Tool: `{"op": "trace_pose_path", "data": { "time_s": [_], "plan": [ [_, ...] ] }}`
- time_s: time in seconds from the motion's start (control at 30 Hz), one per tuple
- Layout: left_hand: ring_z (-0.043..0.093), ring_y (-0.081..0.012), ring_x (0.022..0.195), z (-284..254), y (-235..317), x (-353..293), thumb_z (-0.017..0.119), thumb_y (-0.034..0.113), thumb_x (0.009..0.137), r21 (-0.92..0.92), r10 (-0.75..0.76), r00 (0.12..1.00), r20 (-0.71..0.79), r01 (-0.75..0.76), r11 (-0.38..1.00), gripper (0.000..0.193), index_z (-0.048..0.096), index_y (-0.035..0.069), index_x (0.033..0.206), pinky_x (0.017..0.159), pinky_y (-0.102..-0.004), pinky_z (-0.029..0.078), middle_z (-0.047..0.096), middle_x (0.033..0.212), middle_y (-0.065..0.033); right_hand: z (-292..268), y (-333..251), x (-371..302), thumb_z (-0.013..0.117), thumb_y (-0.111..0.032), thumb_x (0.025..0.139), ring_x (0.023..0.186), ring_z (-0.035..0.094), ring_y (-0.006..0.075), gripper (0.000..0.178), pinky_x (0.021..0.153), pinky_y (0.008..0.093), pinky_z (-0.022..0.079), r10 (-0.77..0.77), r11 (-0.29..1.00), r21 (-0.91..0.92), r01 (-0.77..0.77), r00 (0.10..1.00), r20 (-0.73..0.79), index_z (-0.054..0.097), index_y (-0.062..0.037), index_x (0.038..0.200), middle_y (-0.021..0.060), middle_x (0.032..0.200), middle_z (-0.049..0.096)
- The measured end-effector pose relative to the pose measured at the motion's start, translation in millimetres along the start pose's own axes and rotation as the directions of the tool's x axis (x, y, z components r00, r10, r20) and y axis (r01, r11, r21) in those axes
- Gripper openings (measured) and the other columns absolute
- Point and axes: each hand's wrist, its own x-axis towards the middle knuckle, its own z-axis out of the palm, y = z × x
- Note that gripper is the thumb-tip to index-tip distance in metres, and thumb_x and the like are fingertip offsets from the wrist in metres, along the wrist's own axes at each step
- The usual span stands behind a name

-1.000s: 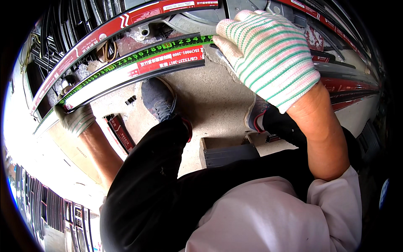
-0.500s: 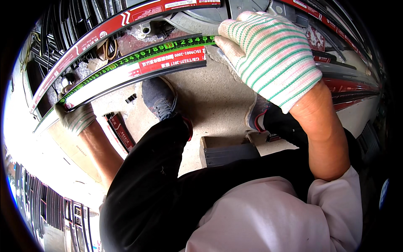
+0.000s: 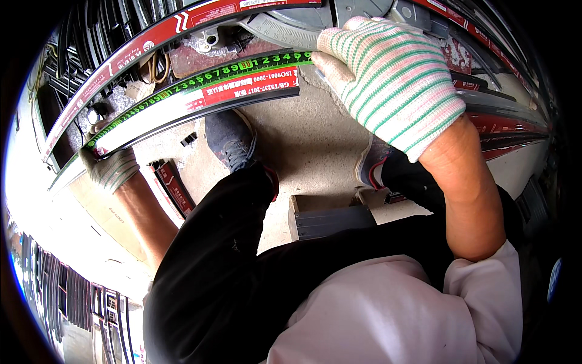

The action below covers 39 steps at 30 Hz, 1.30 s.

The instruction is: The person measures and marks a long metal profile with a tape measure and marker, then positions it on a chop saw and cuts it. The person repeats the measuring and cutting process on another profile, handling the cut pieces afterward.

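Note:
A green tape measure blade [image 3: 209, 79] is stretched along a long profile strip [image 3: 242, 91] with a red and white printed film and a dark lower edge. My right hand [image 3: 394, 85], in a white glove with green and pink stripes, is closed at the blade's right end, just past the strip's cut end. The tape's case is hidden under that hand. At the far left my gloved left hand [image 3: 112, 170] is wrapped round the strip where the blade's other end lies. Its fingertips are partly hidden behind the strip.
Beyond the strip lies another long red-filmed profile [image 3: 194, 21], with a grey round saw base with a degree scale [image 3: 285, 29] behind it. Dark profiles [image 3: 115, 36] are stacked at the far left. My shoe [image 3: 229, 136], a short red offcut [image 3: 173, 188] and a dark block [image 3: 333, 221] are below.
Almost nothing differs. The strip and blade have shifted very slightly, and both hands keep their places.

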Motion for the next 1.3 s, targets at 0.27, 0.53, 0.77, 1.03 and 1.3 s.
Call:
{"op": "trace_pose_path", "data": {
  "time_s": [0.27,0.53,0.77,1.03,1.3],
  "plan": [
    [0.061,-0.0349,0.105,-8.1,2.7,-0.9,0.060,0.036,0.091,0.018,-0.048,0.997,0.052,0.047,0.999,0.037,0.065,0.000,0.097,0.096,-0.0592,0.051,0.064,0.105,-0.0193,2.2,-3.2,0.9,0.061,-0.031,0.101,0.093,0.071,0.0348,0.031,0.090,0.0451,0.056,0.029,1.000,-0.004,-0.029,0.999,0.036,0.075,-0.0036,0.103,0.0181,0.096,0.073],
    [0.062,-0.0349,0.101,-6.7,1.2,-3.2,0.060,0.029,0.087,0.052,0.004,1.000,0.022,-0.005,0.999,0.032,0.062,-0.002,0.097,0.093,-0.0590,0.053,0.064,0.102,-0.0199,10.9,3.0,-2.9,0.059,-0.032,0.101,0.091,0.071,0.0340,0.032,0.085,0.0447,0.057,-0.066,0.996,-0.068,0.062,0.995,-0.069,0.074,-0.0039,0.103,0.0176,0.095,0.072],
    [0.064,-0.0322,0.105,-12.2,2.7,-4.4,0.060,0.035,0.094,0.048,-0.048,0.999,0.022,0.047,0.998,0.035,0.069,0.002,0.095,0.094,-0.0547,0.055,0.067,0.106,-0.0182,3.2,-6.8,1.9,0.059,-0.032,0.101,0.089,0.070,0.0340,0.031,0.083,0.0446,0.058,0.031,0.999,-0.017,-0.030,0.994,0.104,0.074,-0.0045,0.103,0.0171,0.093,0.072],
    [0.065,-0.0350,0.102,-18.6,7.5,-3.3,0.057,0.030,0.093,0.065,-0.029,1.000,0.012,0.028,0.997,0.036,0.065,-0.004,0.103,0.090,-0.0562,0.056,0.067,0.105,-0.0209,9.0,-8.8,0.9,0.054,-0.031,0.103,0.087,0.071,0.0349,0.031,0.080,0.0469,0.057,0.047,0.999,0.018,-0.049,0.991,0.127,0.074,-0.0070,0.101,0.0157,0.093,0.073],
    [0.064,-0.0374,0.105,-24.4,11.1,-7.2,0.055,0.035,0.094,0.046,-0.036,0.996,0.086,0.032,0.998,0.048,0.062,-0.007,0.113,0.093,-0.0592,0.054,0.066,0.110,-0.0227,11.8,-8.9,-2.3,0.057,-0.033,0.102,0.092,0.070,0.0346,0.033,0.087,0.0448,0.056,0.057,0.996,0.067,-0.067,0.989,0.137,0.074,-0.0050,0.106,0.0165,0.098,0.073]
  ]
}}
